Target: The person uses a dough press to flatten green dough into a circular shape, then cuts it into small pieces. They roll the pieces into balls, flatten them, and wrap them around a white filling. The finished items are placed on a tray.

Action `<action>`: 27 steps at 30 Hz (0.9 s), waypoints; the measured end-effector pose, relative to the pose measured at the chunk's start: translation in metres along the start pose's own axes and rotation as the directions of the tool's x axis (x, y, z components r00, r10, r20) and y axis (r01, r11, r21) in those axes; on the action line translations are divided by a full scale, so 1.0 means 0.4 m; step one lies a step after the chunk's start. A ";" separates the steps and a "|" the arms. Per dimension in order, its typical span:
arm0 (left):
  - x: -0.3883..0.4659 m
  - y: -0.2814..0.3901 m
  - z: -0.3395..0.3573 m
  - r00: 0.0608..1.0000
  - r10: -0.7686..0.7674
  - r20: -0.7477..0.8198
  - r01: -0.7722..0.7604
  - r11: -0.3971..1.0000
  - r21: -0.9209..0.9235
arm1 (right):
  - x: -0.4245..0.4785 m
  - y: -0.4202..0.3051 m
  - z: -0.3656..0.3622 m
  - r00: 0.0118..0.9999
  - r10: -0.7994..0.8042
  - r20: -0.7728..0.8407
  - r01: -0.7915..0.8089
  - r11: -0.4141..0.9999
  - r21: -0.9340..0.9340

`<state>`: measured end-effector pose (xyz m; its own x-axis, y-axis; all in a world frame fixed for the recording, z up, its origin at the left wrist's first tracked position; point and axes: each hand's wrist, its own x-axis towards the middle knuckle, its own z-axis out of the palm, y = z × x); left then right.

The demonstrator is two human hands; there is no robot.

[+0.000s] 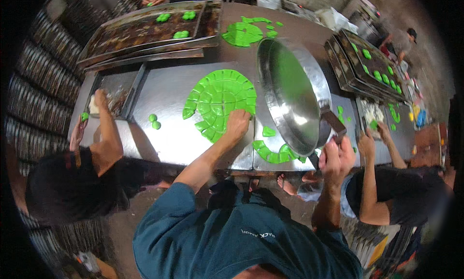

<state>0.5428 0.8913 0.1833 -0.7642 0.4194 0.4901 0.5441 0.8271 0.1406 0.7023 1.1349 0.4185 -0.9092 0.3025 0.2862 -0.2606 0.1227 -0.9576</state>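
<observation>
Scored into many pieces, a round sheet of bright green dough (223,92) lies on the metal worktable (163,148) before me. My left hand (238,125) rests with curled fingers at the sheet's lower right edge; whether it pinches a piece is hidden. A large round metal pan (290,98) is tilted up on its side to the right, its shiny inside reflecting green. My right hand (337,154) grips the pan near its brown handle (333,123). Below the pan curves a strip of cut dough (273,154), with a loose dough piece (268,131) above it.
At left, a co-worker's hand (101,99) is in a metal tray (134,90), near two green dough balls (154,121). Stacked baking trays (145,29) stand far left, more trays (373,69) far right. Another co-worker's hands (375,139) work at right. More green dough (243,34) lies across.
</observation>
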 end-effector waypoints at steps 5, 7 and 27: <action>-0.100 0.026 0.000 0.987 0.016 0.159 -0.021 0.999 0.030 | -0.170 -0.048 -0.115 0.999 0.044 -0.006 -0.044 0.999 -0.017; -0.111 0.048 -0.012 0.987 0.001 0.162 -0.015 0.996 0.086 | -0.238 -0.050 -0.170 0.999 0.034 0.017 -0.032 0.992 -0.123; -0.844 0.993 0.209 0.663 -0.140 0.735 0.605 0.679 -0.416 | -1.194 -0.017 -0.945 0.858 0.500 -0.117 -0.485 0.713 -0.507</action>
<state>0.9880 1.1093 0.0018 -0.8376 0.4374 -0.3272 0.0514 0.6595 0.7500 1.2610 1.3470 0.3009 -0.8722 0.4319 -0.2296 0.4196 0.4197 -0.8049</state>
